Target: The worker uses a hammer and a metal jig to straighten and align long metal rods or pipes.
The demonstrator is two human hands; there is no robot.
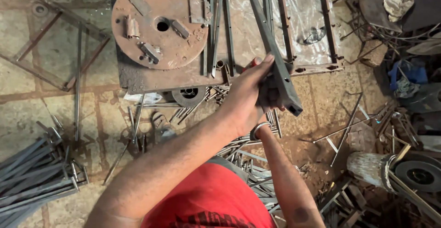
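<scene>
Both hands grip the square steel tube (274, 53), left hand (245, 97) fingers clamped around it, right hand (272, 94) underneath, tube pointing toward eleven o'clock.

Dark grey square tube (275, 58). Rust-brown round plate (158, 23). Red shirt (209, 200) with black print. Silver bangle (258, 129). Grey rod bundle (34, 175). Tan, stained floor (41, 99).

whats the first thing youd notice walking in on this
Dead centre, the left hand wraps a long dark square steel tube that slants up across the frame; the right hand is mostly hidden behind it. Up left sits a big rusty round steel plate with small blocks welded on, resting on a workbench. Cut rods are heaped on the floor at lower left.
</scene>
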